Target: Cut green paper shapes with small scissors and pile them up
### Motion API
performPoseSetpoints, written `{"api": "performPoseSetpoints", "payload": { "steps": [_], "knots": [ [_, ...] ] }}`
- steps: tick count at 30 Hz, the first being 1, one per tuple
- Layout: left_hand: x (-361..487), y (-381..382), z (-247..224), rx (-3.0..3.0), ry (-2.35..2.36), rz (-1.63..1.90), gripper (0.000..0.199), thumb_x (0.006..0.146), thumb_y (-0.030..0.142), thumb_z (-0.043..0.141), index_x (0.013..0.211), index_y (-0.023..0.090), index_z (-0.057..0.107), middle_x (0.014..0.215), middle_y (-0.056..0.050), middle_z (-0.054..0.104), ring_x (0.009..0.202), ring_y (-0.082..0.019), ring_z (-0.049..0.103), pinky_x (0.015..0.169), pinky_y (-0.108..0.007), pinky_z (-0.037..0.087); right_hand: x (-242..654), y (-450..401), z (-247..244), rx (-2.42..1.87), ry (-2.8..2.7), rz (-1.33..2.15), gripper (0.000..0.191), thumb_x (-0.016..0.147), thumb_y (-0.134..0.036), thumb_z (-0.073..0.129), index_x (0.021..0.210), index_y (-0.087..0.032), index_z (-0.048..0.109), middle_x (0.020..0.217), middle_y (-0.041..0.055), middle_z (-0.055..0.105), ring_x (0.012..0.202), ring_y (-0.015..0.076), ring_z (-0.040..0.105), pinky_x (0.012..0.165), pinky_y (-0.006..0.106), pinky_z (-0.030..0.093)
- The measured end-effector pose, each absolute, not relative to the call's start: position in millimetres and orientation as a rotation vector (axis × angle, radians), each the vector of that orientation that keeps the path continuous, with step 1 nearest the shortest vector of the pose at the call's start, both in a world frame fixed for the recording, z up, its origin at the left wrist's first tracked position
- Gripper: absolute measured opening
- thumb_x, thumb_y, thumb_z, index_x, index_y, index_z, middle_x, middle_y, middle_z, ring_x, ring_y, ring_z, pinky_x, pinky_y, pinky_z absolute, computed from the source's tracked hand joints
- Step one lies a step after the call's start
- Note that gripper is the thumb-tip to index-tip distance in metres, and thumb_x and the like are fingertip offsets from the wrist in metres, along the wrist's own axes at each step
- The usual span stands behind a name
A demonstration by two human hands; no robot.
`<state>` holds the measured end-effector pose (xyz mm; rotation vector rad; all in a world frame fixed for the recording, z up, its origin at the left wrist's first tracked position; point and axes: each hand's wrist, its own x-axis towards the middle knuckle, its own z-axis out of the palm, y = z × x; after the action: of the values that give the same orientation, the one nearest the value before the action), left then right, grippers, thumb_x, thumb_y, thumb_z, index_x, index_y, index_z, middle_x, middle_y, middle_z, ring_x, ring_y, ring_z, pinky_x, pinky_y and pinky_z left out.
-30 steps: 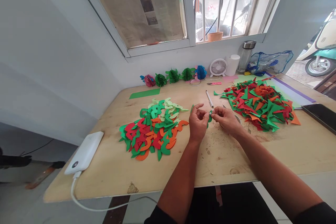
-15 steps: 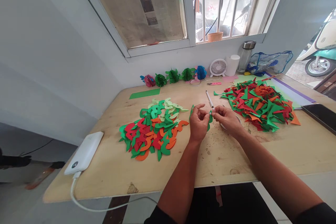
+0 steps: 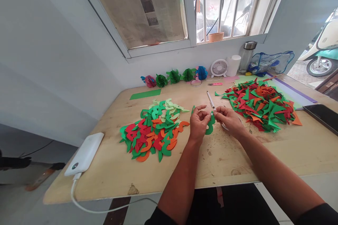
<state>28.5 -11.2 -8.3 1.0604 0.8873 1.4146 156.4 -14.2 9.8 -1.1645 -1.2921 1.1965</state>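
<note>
My left hand (image 3: 200, 123) pinches a curved green paper piece (image 3: 210, 126), which hangs between the two hands. Close on its right, the fingertips of my right hand (image 3: 229, 120) are pressed together at the top of that piece, on something too small to make out. A white pen (image 3: 210, 99) lies just beyond the fingertips. Under my right hand part of a ring-like object shows, mostly hidden. To the left is a heap of curved red, orange and green cutouts (image 3: 151, 132). On the right lies a pile of pointed paper scraps (image 3: 264, 103).
Along the wall stand folded paper figures (image 3: 174, 76), a small white fan (image 3: 219, 68) and a bottle (image 3: 247, 58). A green strip (image 3: 145, 94) lies at the back left, a power bank (image 3: 85, 153) at the left edge, a phone (image 3: 323, 116) at the right.
The green piece shows more of its curved outline below my left fingers. My left hand has shifted slightly left and my right hand slightly right.
</note>
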Motion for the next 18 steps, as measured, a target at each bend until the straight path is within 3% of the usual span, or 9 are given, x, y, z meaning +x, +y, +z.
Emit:
{"api": "performPoseSetpoints", "payload": {
  "steps": [18],
  "knots": [
    [28.5, -11.2, -7.8, 1.006, 0.894, 1.403, 0.042, 0.063, 0.020, 0.068, 0.103, 0.016, 0.057, 0.065, 0.003, 0.061, 0.060, -0.009, 0.057, 0.064, -0.022, 0.045, 155.1, -17.3, 16.5, -1.171, -1.284, 1.212, 0.021, 0.068, -0.038, 0.061, 0.066, -0.018, 0.054, 0.052, -0.0048, 0.047, 0.049, 0.0087, 0.039, 0.048, 0.024, 0.029]
  ]
}}
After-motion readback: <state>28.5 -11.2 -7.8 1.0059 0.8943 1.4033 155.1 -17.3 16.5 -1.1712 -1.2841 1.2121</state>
